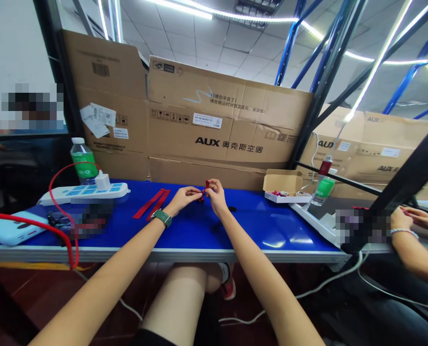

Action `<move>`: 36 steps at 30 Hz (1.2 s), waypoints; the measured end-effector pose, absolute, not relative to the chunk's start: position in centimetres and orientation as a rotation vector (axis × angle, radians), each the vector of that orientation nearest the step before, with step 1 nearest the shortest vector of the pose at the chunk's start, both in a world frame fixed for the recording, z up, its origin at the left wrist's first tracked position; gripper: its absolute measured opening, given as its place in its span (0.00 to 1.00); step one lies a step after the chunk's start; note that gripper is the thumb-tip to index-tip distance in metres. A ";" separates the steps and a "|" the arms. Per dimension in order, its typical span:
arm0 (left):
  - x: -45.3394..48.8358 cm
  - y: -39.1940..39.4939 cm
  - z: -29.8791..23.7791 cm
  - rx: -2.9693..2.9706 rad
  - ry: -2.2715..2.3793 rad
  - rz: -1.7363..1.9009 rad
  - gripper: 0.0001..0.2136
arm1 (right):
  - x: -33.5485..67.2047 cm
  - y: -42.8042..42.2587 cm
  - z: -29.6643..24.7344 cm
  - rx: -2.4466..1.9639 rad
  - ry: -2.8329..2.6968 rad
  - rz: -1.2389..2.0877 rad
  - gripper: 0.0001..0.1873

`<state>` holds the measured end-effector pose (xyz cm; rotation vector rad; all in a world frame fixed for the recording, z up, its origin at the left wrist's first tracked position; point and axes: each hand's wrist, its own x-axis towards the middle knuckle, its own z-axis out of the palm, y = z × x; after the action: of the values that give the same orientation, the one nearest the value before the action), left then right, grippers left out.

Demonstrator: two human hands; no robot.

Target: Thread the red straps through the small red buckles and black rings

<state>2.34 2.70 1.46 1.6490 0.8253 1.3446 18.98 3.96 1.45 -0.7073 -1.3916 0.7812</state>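
Over the blue tabletop, my left hand [183,199] and my right hand [215,196] meet fingertip to fingertip. Both are pinched on a small looped piece of red ribbon [207,184], which rises above my right fingertips. A small dark bit shows just under the fingers; I cannot make out what it is. Flat red ribbon strips [149,203] lie on the table to the left, behind my left wrist, which wears a green-banded watch [162,218]. To the right of my right wrist is a small black piece [232,209].
At the left stand a white power strip [86,192], a green-labelled bottle [83,161] and a light blue case [14,228] with a red cable across it. An open small box [287,196] sits back right. Cardboard [231,125] walls the rear. Another person's hands [403,221] are far right.
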 end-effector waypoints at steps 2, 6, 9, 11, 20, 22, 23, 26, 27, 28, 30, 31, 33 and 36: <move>2.5 2.6 1.4 1.639 0.812 1.329 0.23 | 19.0 4.1 1.4 -0.708 -1.405 0.755 0.18; 2.6 2.6 1.2 1.588 0.794 1.374 0.24 | 19.1 4.0 1.5 -0.685 -1.501 0.729 0.15; 2.3 2.8 1.2 1.560 0.825 1.508 0.24 | 19.2 3.9 1.5 -0.686 -1.590 0.705 0.15; 2.1 2.9 1.3 1.571 0.834 1.603 0.23 | 19.2 3.9 1.4 -0.693 -1.610 0.719 0.18; 1.8 2.6 1.9 1.605 0.773 1.691 0.20 | 18.9 3.4 1.6 -0.594 -1.492 0.854 0.21; 1.9 2.5 2.0 1.613 0.780 1.704 0.20 | 19.0 3.3 1.8 -0.596 -1.486 0.855 0.19; 1.9 2.5 2.0 1.618 0.782 1.706 0.19 | 19.0 3.2 1.8 -0.596 -1.487 0.862 0.19; 1.9 2.5 2.0 1.638 0.780 1.701 0.18 | 19.0 2.9 1.9 -0.596 -1.456 0.887 0.20; 1.9 2.5 2.0 1.645 0.784 1.697 0.18 | 19.0 2.9 1.9 -0.599 -1.444 0.896 0.20; 1.9 2.6 1.9 1.654 0.792 1.696 0.18 | 19.0 2.8 1.9 -0.601 -1.439 0.908 0.20; 1.7 2.8 1.7 1.673 0.820 1.693 0.18 | 19.1 2.8 1.9 -0.602 -1.446 0.935 0.21; 1.7 2.9 1.6 1.683 0.834 1.691 0.18 | 19.1 2.8 1.9 -0.602 -1.450 0.949 0.21; 1.5 3.2 1.4 1.711 0.846 1.675 0.19 | 19.2 2.9 1.9 -0.612 -1.457 0.971 0.21; 1.4 3.5 1.1 1.776 0.821 1.629 0.20 | 19.4 2.9 1.9 -0.635 -1.453 0.981 0.21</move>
<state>1.45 3.51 1.08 1.7760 0.8215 1.6286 19.36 2.94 1.87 -0.6354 -1.4531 0.9811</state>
